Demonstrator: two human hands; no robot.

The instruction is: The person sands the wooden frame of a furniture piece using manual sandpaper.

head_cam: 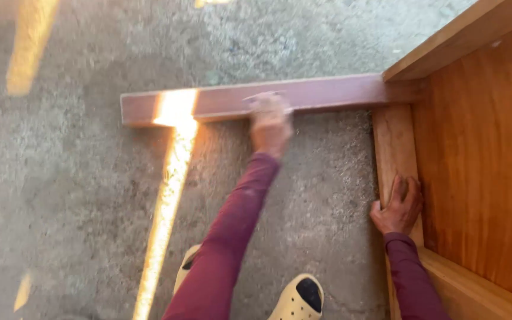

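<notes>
Rough concrete floor (78, 195), sunlit streaks across — wooden furniture piece (481, 166) at right. Left hand (271, 124), blurred, pressing something pale onto the far reddish leg (232, 101); grip unclear. Right hand (398, 207) flat, unclenched on the near leg (393, 148) — probably steadying.

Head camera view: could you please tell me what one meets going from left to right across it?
Sunlit streak on the concrete floor → left hand, blurred, on the reddish wooden rail → pale shoe → right hand resting on the upright wooden post → plywood panel.
</notes>
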